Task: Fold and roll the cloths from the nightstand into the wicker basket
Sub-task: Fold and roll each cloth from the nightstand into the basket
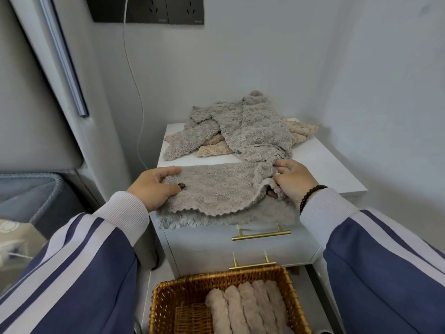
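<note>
Head view: fluffy scalloped grey cloth [216, 186]

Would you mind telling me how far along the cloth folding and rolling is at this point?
Done: several rolled beige cloths lie side by side in the brown wicker basket. In hand: the left hand and right hand both grip a grey fluffy cloth, folded over at the white nightstand front edge. Left: a heap of grey and beige cloths behind it.
</note>
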`<state>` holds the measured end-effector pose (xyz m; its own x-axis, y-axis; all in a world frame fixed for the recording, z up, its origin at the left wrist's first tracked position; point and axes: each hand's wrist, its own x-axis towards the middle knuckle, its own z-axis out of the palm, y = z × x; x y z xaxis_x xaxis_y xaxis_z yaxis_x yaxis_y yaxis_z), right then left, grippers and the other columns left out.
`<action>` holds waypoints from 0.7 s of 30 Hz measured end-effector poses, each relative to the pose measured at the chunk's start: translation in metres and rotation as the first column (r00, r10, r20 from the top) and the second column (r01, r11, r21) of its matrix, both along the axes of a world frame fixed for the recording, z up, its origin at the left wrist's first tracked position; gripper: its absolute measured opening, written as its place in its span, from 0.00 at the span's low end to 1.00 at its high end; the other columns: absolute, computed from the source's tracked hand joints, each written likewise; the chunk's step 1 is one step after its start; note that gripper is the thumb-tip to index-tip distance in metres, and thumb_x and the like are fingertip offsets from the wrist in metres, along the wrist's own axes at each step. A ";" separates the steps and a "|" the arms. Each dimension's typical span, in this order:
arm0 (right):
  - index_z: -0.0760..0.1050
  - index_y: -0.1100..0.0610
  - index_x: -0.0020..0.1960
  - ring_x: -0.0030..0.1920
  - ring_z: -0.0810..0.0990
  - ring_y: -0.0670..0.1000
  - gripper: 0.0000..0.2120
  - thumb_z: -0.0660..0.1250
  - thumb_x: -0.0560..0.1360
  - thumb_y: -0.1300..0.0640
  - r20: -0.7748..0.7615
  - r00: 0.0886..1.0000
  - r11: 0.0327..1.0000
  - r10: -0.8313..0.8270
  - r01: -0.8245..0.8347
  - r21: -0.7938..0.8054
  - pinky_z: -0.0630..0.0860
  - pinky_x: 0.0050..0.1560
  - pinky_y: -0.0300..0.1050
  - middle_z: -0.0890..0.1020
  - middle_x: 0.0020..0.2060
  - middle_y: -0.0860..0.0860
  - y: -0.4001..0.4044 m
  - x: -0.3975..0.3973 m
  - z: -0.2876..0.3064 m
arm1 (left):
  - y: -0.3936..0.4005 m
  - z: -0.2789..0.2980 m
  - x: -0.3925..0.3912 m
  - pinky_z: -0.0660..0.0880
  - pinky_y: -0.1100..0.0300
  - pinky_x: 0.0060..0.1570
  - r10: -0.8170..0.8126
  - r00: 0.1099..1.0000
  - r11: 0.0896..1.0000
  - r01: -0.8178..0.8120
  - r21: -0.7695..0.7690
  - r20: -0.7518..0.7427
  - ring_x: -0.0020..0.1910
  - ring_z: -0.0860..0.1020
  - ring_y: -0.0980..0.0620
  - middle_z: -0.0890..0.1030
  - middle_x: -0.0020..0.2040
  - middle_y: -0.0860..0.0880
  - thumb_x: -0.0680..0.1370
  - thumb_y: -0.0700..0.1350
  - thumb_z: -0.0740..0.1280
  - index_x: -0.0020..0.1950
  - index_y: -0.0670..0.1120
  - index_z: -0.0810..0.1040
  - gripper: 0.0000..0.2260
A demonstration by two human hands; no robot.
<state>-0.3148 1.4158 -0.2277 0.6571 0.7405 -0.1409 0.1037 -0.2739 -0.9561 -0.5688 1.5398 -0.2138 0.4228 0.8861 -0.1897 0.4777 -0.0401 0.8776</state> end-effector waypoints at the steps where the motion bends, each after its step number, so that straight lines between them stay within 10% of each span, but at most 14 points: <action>1: 0.73 0.53 0.59 0.57 0.79 0.53 0.16 0.65 0.74 0.67 0.024 1.000 1.000 0.001 0.000 -0.005 0.76 0.60 0.55 0.79 0.58 0.51 0.003 0.001 0.000 | 0.003 -0.002 0.002 0.75 0.57 0.59 0.008 1.000 1.000 -0.008 0.008 0.003 0.52 0.80 0.50 0.78 0.60 0.50 0.75 0.39 0.70 0.67 0.53 0.76 0.21; 5: 0.71 0.55 0.66 0.54 0.81 0.52 0.21 0.61 0.76 0.68 0.049 0.999 1.000 0.002 -0.002 -0.006 0.78 0.57 0.55 0.78 0.61 0.50 0.013 0.008 0.002 | 0.010 -0.001 0.008 0.78 0.66 0.37 0.042 0.999 0.999 -0.042 -0.022 0.016 0.47 0.80 0.45 0.79 0.44 0.56 0.75 0.39 0.70 0.67 0.54 0.75 0.22; 11: 0.71 0.54 0.67 0.52 0.81 0.52 0.26 0.65 0.73 0.72 -0.027 0.999 0.999 0.042 -0.042 -0.005 0.78 0.57 0.51 0.78 0.61 0.54 0.010 0.027 0.004 | 0.019 -0.006 0.002 0.73 0.40 0.61 0.009 0.998 0.997 -0.004 -0.071 0.066 0.55 0.80 0.37 0.82 0.53 0.48 0.73 0.35 0.71 0.67 0.51 0.76 0.24; 15: 0.72 0.57 0.65 0.44 0.79 0.45 0.24 0.64 0.72 0.75 -0.001 0.999 0.999 0.045 -0.045 0.004 0.76 0.43 0.38 0.77 0.57 0.54 -0.002 0.033 0.007 | 0.022 -0.007 -0.005 0.69 0.42 0.66 -0.055 0.997 0.996 0.059 -0.068 0.059 0.53 0.77 0.45 0.81 0.58 0.48 0.74 0.33 0.70 0.68 0.51 0.75 0.25; 21: 0.71 0.54 0.65 0.56 0.76 0.49 0.25 0.67 0.72 0.72 0.109 0.984 0.989 0.140 -0.134 -0.063 0.73 0.54 0.42 0.78 0.58 0.54 -0.016 0.039 0.010 | 0.018 -0.003 -0.011 0.75 0.57 0.57 -0.142 0.987 0.984 0.149 -0.096 0.073 0.57 0.79 0.51 0.78 0.62 0.50 0.74 0.31 0.69 0.73 0.48 0.68 0.29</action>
